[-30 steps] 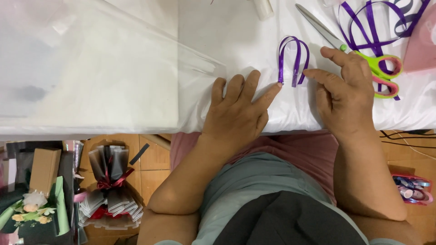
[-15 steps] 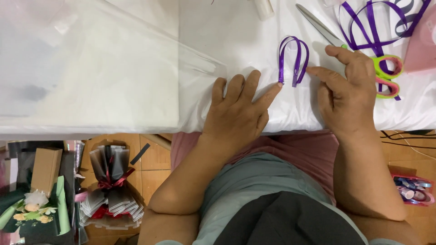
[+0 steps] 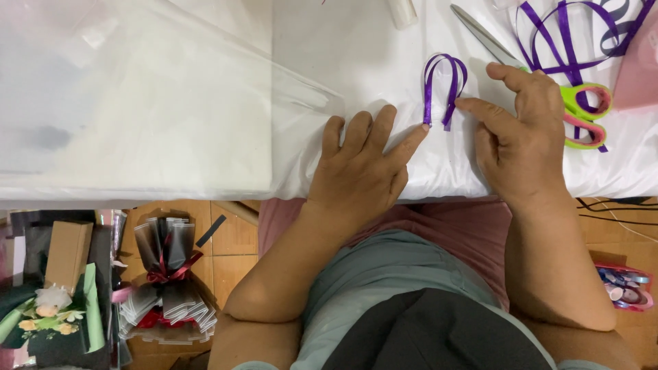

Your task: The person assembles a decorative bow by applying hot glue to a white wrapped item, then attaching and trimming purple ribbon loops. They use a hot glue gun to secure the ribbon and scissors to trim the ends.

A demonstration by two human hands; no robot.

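Observation:
A short purple ribbon loop [image 3: 444, 82] lies on the white table cover [image 3: 356, 62]. My left hand [image 3: 363, 164] rests flat on the cover, its index fingertip pressing the loop's left end. My right hand [image 3: 521, 133] sits just to the right, index finger touching the loop's right end, other fingers spread. Neither hand grips anything. Green and pink handled scissors [image 3: 576, 109] lie beside my right hand, blades pointing up-left.
A tangle of purple ribbon [image 3: 572, 34] lies at the top right, next to a pink sheet [image 3: 641, 68]. Clear wrapping sheets [image 3: 137, 96] cover the table's left. On the floor stand a wrapped bouquet [image 3: 164, 281], boxes and ribbon spools [image 3: 627, 288].
Both hands and the ribbon loop stay almost still; my right fingers shift very slightly at the loop's end.

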